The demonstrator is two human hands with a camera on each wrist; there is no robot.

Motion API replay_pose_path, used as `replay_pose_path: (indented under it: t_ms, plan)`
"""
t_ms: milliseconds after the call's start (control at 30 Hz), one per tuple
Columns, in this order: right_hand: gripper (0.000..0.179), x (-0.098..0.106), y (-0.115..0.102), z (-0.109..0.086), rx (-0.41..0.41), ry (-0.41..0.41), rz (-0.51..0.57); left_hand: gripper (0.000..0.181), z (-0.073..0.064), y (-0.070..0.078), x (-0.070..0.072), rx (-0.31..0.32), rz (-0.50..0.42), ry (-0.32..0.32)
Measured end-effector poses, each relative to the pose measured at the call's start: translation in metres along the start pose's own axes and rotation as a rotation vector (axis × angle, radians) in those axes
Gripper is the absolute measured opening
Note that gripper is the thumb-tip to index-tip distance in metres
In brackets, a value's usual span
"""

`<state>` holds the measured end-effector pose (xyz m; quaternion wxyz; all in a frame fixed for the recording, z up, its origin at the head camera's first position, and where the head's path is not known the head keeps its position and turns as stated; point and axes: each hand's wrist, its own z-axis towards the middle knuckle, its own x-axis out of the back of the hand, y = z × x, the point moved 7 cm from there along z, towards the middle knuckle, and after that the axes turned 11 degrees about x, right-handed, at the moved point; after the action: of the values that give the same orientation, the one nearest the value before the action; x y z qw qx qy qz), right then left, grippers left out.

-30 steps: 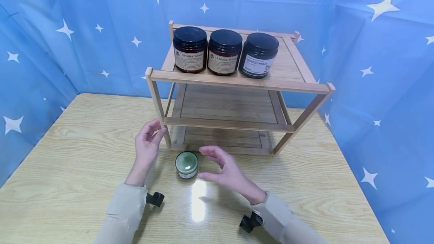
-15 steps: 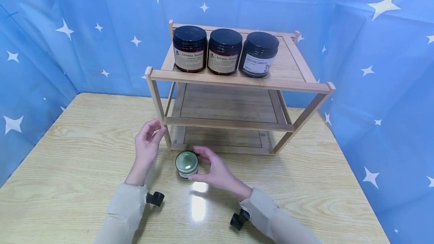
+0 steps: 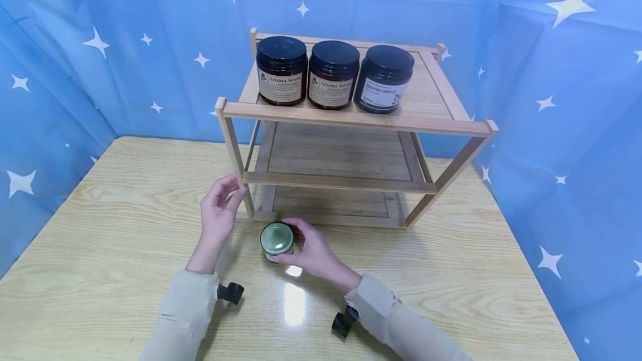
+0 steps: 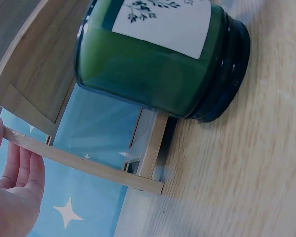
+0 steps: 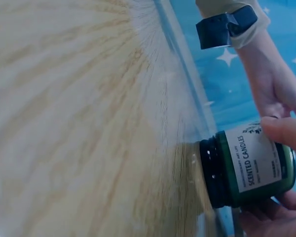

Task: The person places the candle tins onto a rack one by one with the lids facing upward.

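Note:
A green scented candle jar point(image 3: 277, 237) stands upside down on the table in front of the rack, its dark lid point(image 5: 214, 173) against the tabletop. My right hand point(image 3: 317, 252) holds the jar from the right, thumb on the near side and fingers round the far side. In the right wrist view the thumb lies by the white label point(image 5: 252, 160). To the left, my left hand point(image 3: 219, 208) pinches the front left post point(image 4: 81, 159) of the wooden rack point(image 3: 341, 184) between thumb and fingers.
On the rack's top shelf stand two brown jars point(image 3: 282, 71) point(image 3: 333, 75) and one dark green jar point(image 3: 384, 79), all with black lids. The rack's lower shelves point(image 3: 336, 152) lie behind my hands. A blue star-patterned cloth point(image 3: 150, 71) hangs behind the wooden table point(image 3: 100, 238).
My right hand has moved left to the candle jar and closed round it. The jar has hardly moved. My left hand stays at the rack post.

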<state>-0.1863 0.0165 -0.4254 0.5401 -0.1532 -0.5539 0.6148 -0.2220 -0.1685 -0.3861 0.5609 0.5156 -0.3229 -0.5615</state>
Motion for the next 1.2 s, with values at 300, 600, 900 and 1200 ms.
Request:
replay_pose_path:
  t_ms: [300, 600, 900, 1200]
  plan:
    - [0.071, -0.001, 0.002, 0.000, -0.015, 0.006, -0.065, 0.043, 0.000, 0.000, -0.001, 0.010, 0.014, 0.006]
    - [0.069, -0.001, 0.003, 0.001, -0.037, 0.024, -0.061, 0.039, 0.000, -0.001, -0.001, 0.010, 0.024, 0.000]
    - [0.066, 0.010, -0.006, -0.002, 0.003, 0.081, 0.008, 0.045, -0.001, 0.000, -0.001, 0.008, 0.011, 0.002]
    - [0.065, 0.031, -0.025, -0.006, 0.026, 0.121, 0.030, 0.043, 0.000, 0.000, -0.001, -0.005, 0.007, -0.004]
